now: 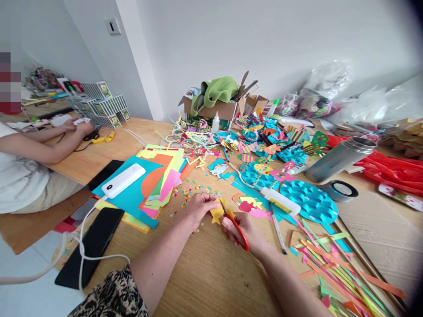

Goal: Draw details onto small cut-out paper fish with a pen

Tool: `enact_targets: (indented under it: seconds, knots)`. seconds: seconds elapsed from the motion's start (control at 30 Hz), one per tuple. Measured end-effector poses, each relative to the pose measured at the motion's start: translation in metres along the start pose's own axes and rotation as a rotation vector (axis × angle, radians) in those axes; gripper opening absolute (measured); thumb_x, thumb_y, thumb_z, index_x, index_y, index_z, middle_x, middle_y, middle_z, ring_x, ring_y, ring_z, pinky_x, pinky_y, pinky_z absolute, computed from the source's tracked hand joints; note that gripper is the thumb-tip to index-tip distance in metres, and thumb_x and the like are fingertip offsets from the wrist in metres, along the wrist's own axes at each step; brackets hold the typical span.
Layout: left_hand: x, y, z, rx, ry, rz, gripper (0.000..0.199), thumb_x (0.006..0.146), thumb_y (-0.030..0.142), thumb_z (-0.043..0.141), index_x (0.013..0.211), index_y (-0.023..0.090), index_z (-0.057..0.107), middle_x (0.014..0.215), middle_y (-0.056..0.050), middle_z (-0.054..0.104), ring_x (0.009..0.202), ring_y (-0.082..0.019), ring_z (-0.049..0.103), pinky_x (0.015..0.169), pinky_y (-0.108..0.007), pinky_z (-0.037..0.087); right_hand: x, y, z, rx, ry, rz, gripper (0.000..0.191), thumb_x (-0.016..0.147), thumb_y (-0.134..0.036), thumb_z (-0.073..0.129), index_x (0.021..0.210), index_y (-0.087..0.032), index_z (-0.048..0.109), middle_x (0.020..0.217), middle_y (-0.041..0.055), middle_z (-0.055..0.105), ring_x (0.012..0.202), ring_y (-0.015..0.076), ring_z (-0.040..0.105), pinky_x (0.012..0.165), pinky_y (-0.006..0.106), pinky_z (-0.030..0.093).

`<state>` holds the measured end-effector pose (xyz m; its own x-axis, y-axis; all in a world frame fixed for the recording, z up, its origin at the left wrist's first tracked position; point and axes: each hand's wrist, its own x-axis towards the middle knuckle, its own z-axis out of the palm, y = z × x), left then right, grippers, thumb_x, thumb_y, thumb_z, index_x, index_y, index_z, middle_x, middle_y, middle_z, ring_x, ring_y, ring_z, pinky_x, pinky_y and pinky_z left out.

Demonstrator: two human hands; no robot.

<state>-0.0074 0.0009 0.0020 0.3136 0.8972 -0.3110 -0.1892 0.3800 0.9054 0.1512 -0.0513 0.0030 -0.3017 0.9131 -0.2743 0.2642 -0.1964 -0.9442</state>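
Observation:
Between the fingers of my left hand [199, 210] is a piece of yellow paper [217, 214] with a cut, fish-like outline. My right hand [246, 231] grips red-handled scissors [238, 230], whose blades lie at the yellow paper's upper edge. My fingers partly cover the paper, so its full shape is hidden. Just beyond my hands lie cut paper fish, among them a pink one [261, 213]. A white glue bottle [280, 201] and a pen [278, 229] rest to the right. Small paper scraps [185, 192] are scattered by my left hand.
Coloured paper sheets [158, 176] bear a white power bank [124, 180]; a black phone [90, 246] lies nearer. A steel flask [342, 158], blue paper disc [309, 200] and paper strips [346, 268] occupy the right. Behind stands a cardboard box [209, 109]. Another person's hands [79, 126] are at left.

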Motion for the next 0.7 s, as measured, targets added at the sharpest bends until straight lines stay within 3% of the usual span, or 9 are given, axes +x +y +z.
enact_targets:
  seconds: [0.2,0.4,0.5,0.7]
  knots:
    - [0.0012,-0.0033,-0.0030,0.045,-0.022,-0.023,0.024,0.089,0.036,0.065,0.080,0.013,0.062,0.072,0.002,0.062,0.061,-0.011,0.058,0.060,-0.026,0.050,-0.0007,-0.0002,-0.0008,-0.017,-0.007,0.014,0.053,0.072,-0.071,0.061,0.058,-0.022,0.044,0.043,-0.0048,0.046,0.037,0.0095,0.041,0.039,0.024,0.027]
    - [0.0017,-0.0047,-0.0040,0.056,-0.040,-0.035,0.022,0.094,0.034,0.060,0.088,0.013,0.061,0.079,0.001,0.062,0.064,-0.011,0.059,0.061,-0.026,0.051,-0.0002,0.0016,-0.0008,-0.007,-0.005,0.003,0.051,0.073,-0.068,0.062,0.060,-0.023,0.043,0.043,-0.0061,0.044,0.036,0.0093,0.039,0.038,0.023,0.025]
    - [0.0004,-0.0024,-0.0025,0.037,-0.037,-0.024,0.022,0.089,0.032,0.066,0.078,0.013,0.060,0.070,0.003,0.059,0.059,-0.010,0.056,0.058,-0.024,0.048,0.0004,0.0026,-0.0008,-0.003,0.002,-0.009,0.051,0.073,-0.067,0.063,0.060,-0.022,0.043,0.043,-0.0061,0.044,0.036,0.0091,0.040,0.038,0.023,0.024]
    - [-0.0022,0.0036,0.0016,-0.028,0.000,0.000,0.030,0.054,0.033,0.083,0.061,0.014,0.060,0.058,0.003,0.058,0.054,-0.010,0.053,0.054,-0.022,0.040,0.0014,0.0040,-0.0010,0.002,0.009,-0.017,0.050,0.073,-0.065,0.064,0.057,-0.022,0.043,0.041,-0.0053,0.045,0.035,0.0085,0.038,0.038,0.023,0.023]
